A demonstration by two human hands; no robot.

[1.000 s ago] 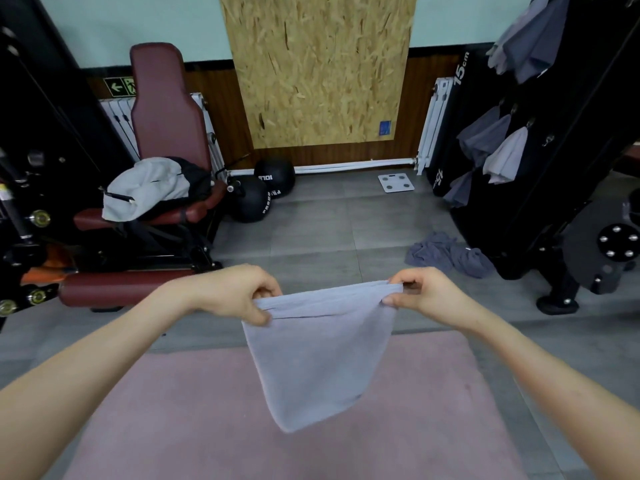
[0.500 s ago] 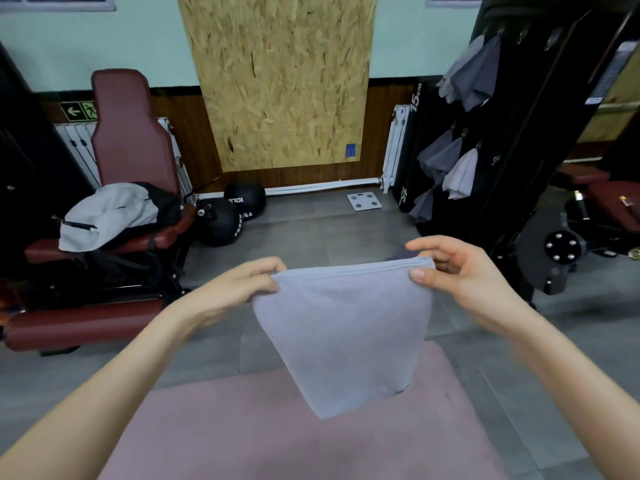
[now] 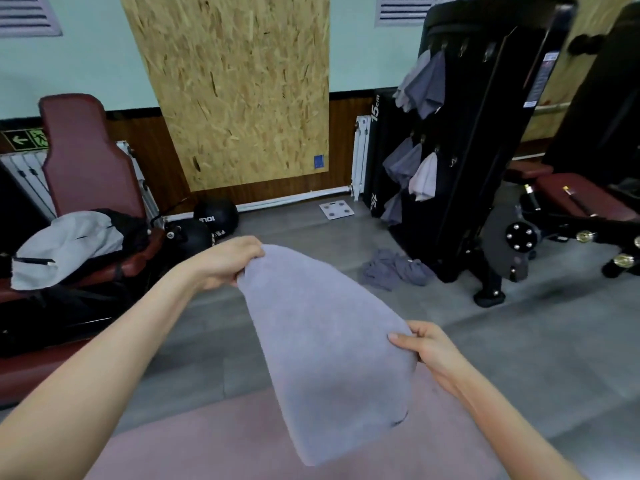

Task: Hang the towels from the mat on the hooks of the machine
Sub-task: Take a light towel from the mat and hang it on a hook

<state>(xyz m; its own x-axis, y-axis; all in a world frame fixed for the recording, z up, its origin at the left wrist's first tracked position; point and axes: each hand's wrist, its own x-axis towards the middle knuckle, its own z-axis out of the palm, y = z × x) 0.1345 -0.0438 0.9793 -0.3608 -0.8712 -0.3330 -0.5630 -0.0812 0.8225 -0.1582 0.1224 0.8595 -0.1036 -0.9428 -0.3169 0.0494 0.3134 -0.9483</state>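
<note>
**Both hands holding one grey towel in the air**

The left hand point(image 3: 228, 261) is reaching forward with the arm nearly straight, its fingers curling down over the far upper corner of the grey towel point(image 3: 329, 341) and gripping it. The right hand point(image 3: 426, 348) is sitting lower and nearer to the body, pinching the towel's right edge with the thumb lying on top of the cloth. The towel is slanting down between them and hanging above the near floor and the far edge of the pink mat point(image 3: 194, 441). To the right, the black machine point(image 3: 485, 140) is carrying several hung towels point(image 3: 422, 84) on its side. A crumpled heap of towels point(image 3: 394, 270) is lying on the floor beside its base.
</note>
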